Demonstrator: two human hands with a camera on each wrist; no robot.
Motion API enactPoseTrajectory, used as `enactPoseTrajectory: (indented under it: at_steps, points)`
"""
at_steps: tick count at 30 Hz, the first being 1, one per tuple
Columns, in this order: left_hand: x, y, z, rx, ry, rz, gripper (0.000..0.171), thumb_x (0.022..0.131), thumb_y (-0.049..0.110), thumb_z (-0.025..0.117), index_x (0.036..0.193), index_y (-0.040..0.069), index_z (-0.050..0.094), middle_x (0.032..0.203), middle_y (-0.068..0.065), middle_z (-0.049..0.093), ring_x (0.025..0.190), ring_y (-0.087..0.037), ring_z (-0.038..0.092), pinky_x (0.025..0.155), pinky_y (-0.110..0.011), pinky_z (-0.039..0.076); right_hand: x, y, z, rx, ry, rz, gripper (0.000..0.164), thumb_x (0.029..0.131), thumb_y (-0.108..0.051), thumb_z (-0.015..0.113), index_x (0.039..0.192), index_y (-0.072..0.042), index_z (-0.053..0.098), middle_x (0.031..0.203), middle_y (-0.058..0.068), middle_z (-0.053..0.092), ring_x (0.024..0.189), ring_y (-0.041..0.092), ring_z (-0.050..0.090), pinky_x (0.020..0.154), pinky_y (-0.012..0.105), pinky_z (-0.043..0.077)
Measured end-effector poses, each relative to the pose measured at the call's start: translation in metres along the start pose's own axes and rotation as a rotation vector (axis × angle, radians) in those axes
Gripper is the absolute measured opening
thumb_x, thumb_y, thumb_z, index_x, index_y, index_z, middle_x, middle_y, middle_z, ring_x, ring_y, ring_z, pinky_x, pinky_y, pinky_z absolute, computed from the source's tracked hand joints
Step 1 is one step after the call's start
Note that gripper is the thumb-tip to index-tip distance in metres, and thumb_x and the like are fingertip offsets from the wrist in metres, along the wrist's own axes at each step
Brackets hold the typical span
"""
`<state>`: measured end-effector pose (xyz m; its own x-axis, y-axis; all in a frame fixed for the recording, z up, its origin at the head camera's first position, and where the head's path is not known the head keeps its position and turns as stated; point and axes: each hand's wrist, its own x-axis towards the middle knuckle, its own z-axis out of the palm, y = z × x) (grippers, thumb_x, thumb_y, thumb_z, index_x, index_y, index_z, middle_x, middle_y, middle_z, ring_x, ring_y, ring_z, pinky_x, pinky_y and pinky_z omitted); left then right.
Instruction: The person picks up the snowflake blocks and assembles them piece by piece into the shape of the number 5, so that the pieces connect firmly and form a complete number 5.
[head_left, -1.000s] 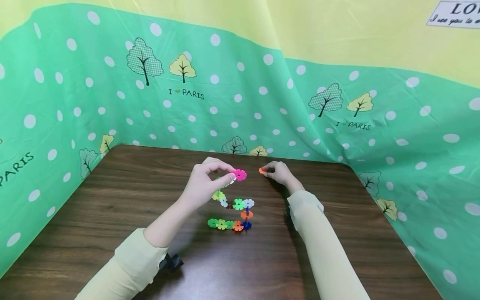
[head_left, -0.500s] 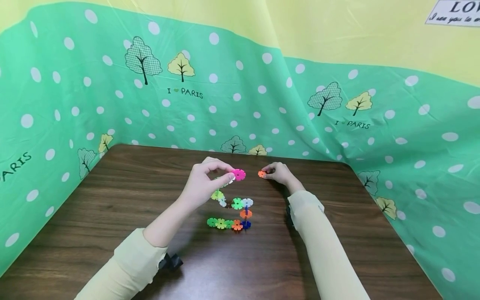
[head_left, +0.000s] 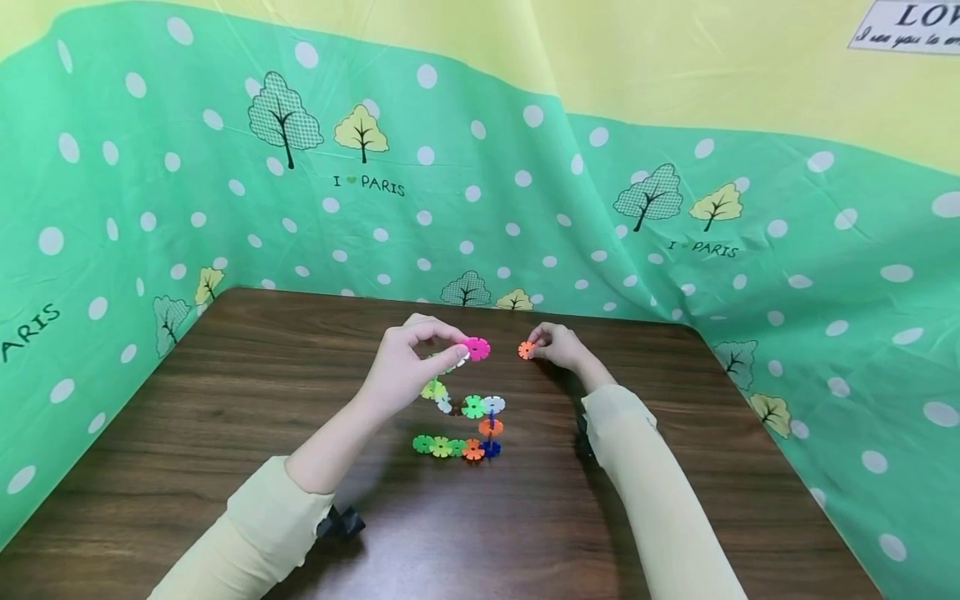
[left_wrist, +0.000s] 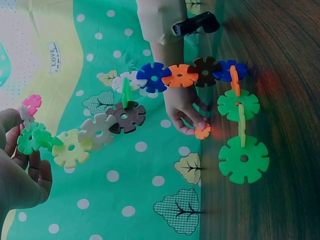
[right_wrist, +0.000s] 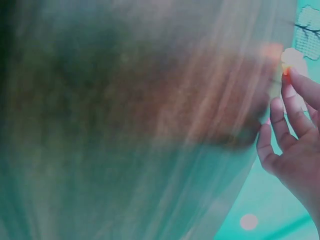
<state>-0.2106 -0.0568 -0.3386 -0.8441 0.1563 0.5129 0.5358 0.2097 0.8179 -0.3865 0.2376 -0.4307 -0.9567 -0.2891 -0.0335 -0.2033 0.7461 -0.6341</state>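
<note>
My left hand (head_left: 401, 367) pinches the top end of a zigzag chain of interlocking flower-shaped plastic discs, close to its pink disc (head_left: 477, 348). Below the fingers the chain runs through a pale yellow disc (left_wrist: 71, 148), a white one (left_wrist: 97, 132) and a dark brown one (left_wrist: 127, 118). Its lowest row, with a green disc (left_wrist: 244, 160) at the end, is down by the tabletop. To the right of the pink disc, apart from the chain, my right hand (head_left: 560, 347) holds a loose orange disc (head_left: 526, 351) between thumb and fingertips, its slotted face showing.
A dark wood-grain table (head_left: 225, 400) lies under both hands. Behind it and at its sides hangs a green and yellow dotted curtain (head_left: 465, 167). A black device (head_left: 341, 523) sits at the left wrist. Most of the right wrist view is blurred.
The orange disc in the right hand has turned to show more of its face and sits slightly lower. The left hand and the chain stay almost in place.
</note>
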Motion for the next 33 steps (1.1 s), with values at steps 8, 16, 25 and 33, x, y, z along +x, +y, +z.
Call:
enactPoseTrajectory:
  at_steps: [8,16,25,33]
  points:
    - [0.0,0.001,-0.001,-0.008,0.007,-0.003,0.007,0.083,0.02,0.074,0.089,0.018,0.073,0.089,0.006,0.067,0.088,-0.012,0.051,0.074,-0.034,0.045,-0.013,-0.006,-0.008,0.157,0.013,-0.018,0.016,0.09,-0.004,0.06,0.105,-0.001,0.057,0.092,0.012,0.061,0.082,0.028,0.056,0.066,0.033,0.048]
    - [0.0,0.003,-0.002,-0.012,-0.007,0.0,0.007,0.082,0.02,0.074,0.089,0.018,0.073,0.089,0.006,0.066,0.089,-0.012,0.05,0.073,-0.033,0.045,-0.031,-0.025,-0.019,0.314,0.052,-0.025,0.021,0.09,-0.007,0.061,0.109,0.002,0.059,0.093,0.014,0.063,0.089,0.036,0.06,0.083,0.052,0.05]
    - [-0.001,0.003,-0.003,-0.017,-0.01,-0.001,0.008,0.082,0.022,0.074,0.089,0.019,0.073,0.091,0.006,0.065,0.09,-0.012,0.051,0.074,-0.033,0.045,-0.06,-0.059,-0.035,0.422,0.107,-0.097,0.025,0.09,-0.01,0.063,0.11,0.004,0.059,0.093,0.012,0.065,0.079,0.015,0.064,0.07,0.022,0.055]
    - [-0.001,0.004,-0.003,-0.021,-0.007,0.014,0.008,0.082,0.023,0.075,0.089,0.019,0.074,0.091,0.005,0.064,0.089,-0.012,0.052,0.072,-0.031,0.045,-0.09,-0.097,-0.043,0.495,0.152,-0.183,0.025,0.089,-0.02,0.066,0.103,-0.001,0.06,0.087,0.006,0.068,0.077,0.019,0.067,0.074,0.035,0.057]
